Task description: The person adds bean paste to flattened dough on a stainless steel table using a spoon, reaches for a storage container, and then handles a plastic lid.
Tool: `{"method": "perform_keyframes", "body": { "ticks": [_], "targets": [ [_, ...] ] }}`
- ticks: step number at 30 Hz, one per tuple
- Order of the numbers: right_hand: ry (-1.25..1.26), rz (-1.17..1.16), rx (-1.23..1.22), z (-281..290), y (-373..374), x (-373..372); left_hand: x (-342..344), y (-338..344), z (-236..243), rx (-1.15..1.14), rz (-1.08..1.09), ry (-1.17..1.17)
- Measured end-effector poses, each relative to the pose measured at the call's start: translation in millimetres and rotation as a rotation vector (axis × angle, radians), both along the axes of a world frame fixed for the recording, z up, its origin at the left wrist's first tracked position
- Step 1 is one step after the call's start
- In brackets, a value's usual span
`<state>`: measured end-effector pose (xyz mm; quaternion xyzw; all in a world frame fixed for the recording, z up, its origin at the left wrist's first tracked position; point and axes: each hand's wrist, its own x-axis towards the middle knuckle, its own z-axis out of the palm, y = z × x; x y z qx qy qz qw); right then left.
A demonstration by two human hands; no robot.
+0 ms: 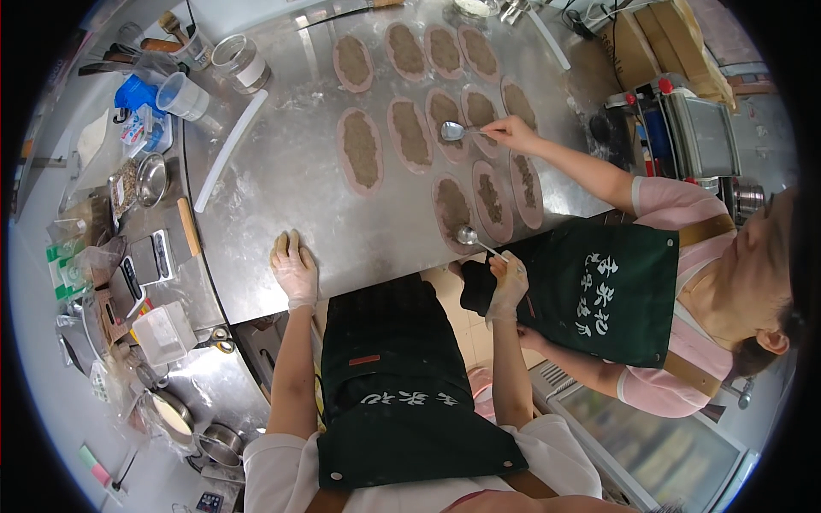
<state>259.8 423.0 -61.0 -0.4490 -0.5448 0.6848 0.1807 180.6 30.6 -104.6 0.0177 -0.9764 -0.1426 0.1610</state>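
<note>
My left hand (pixel 293 272), in a clear glove, rests on the steel table near its front edge, fingers stretched out and holding nothing. Gripped by the handle in my gloved right hand (pixel 509 280) is a metal spoon (pixel 467 234). Its bowl is at the near end of an oval pink dough piece (pixel 450 244) spread with a brown paste (pixel 451 203). Beside it to the right lie two similar ovals, one with patchy paste (pixel 489 201). Several more paste-covered ovals (pixel 360 150) lie in rows farther off.
A co-worker in a green apron (pixel 599 291) stands at the right, holding another spoon (pixel 453 131) over the ovals. A white strip (pixel 231 150) lies at left on the steel table (pixel 265 188). Nearby are a glass jar (pixel 241 64), a plastic cup (pixel 182 97) and a scale (pixel 147 261).
</note>
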Motion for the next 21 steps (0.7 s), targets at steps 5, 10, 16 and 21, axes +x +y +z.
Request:
{"method": "perform_keyframes", "body": {
  "ticks": [5, 10, 16, 21],
  "targets": [
    [0.104, 0.075, -0.001, -1.8, -1.6, -29.7, 0.8, -1.5, 0.4, -0.01, 0.011, 0.005],
    [0.085, 0.108, -0.008, 7.3, -3.2, -8.7, 2.0, -3.5, -0.9, -0.005, 0.017, -0.012],
    [0.038, 0.106, -0.035, 1.1, -4.8, -24.6, 1.8, -3.0, -1.3, -0.017, 0.011, -0.018],
    [0.148, 0.068, -0.138, -13.1, 1.1, -68.8, -0.4, 0.1, 0.9, -0.004, 0.005, 0.015]
  ]
}}
